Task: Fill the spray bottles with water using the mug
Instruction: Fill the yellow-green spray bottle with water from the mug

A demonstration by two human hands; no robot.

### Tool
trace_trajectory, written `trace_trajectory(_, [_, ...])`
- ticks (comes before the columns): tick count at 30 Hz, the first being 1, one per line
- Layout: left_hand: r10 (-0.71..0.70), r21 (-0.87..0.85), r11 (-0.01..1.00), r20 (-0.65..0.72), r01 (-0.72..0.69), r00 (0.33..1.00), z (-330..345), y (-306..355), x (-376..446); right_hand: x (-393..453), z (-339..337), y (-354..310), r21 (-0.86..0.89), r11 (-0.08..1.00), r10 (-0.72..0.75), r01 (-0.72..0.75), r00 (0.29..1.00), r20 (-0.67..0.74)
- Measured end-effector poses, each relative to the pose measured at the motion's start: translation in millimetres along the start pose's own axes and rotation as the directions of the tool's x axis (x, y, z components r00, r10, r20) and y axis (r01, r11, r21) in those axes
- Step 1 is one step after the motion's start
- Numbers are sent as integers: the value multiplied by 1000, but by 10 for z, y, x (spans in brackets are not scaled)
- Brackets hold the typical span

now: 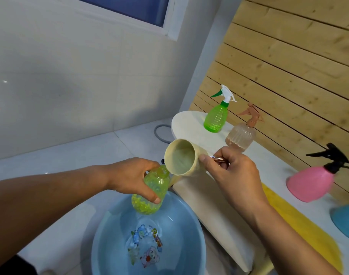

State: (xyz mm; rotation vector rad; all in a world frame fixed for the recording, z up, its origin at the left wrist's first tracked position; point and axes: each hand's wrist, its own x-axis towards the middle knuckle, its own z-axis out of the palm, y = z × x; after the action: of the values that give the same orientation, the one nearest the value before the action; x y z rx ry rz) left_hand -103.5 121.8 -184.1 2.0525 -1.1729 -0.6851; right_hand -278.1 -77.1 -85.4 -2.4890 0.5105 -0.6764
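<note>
Left hand (130,175): fingers (151,195) clamped around yellow-green bottle (150,192), capless, tilted, held above blue basin (148,235). Right hand (229,169): fingers clamped on handle of cream mug (181,160), tipped, rim touching bottle mouth. Tabletop (191,124): green spray bottle (216,118), peach spray bottle (241,135), pink spray bottle (312,183), all upright, capped.

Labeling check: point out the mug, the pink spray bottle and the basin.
mug (197,155): head view, on its outer side wall.
pink spray bottle (310,183): head view, on its body.
basin (102,245): head view, on its left inner wall.
</note>
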Motion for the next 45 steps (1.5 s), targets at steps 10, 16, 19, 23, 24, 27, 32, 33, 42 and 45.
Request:
trace_trajectory(10, [1,36,999,-5,-1,1000,-1,4,-21,-61,-14,-65,-45,998,-42,41,999,-24])
trace_trajectory(16, [6,47,999,-9,-5,1000,-3,19,-24,-59,-7,-98,-88,994,-75,71,996,-41])
trace_trajectory(19, [7,42,999,-10,-7,1000,-3,13,-24,-63,-19,-111,-105,991,-89,83,995,-52])
trace_trajectory(23, [6,49,999,-11,-6,1000,1,14,-13,-71,-38,-115,-132,987,-105,96,993,-58])
trace_trajectory(24, [8,51,999,-10,-7,1000,2,14,-12,-72,-40,-114,-141,985,-112,103,992,-61])
trace_trajectory(27, [14,52,999,-7,-14,1000,0,16,-14,-75,-37,-120,-160,980,-132,119,988,-74])
trace_trajectory(32, [16,40,999,-4,-16,1000,10,24,-13,-80,-22,-125,-173,975,-158,142,984,-81])
trace_trajectory(33, [17,36,999,-3,-17,1000,12,26,-13,-83,-21,-126,-181,972,-166,150,983,-81])
trace_trajectory(42, [25,40,999,4,-25,1000,7,43,-19,-92,-11,-136,-243,951,-222,193,970,-99])
trace_trajectory(45, [26,54,998,2,-26,1000,4,41,-22,-99,-16,-144,-247,947,-237,205,966,-106])
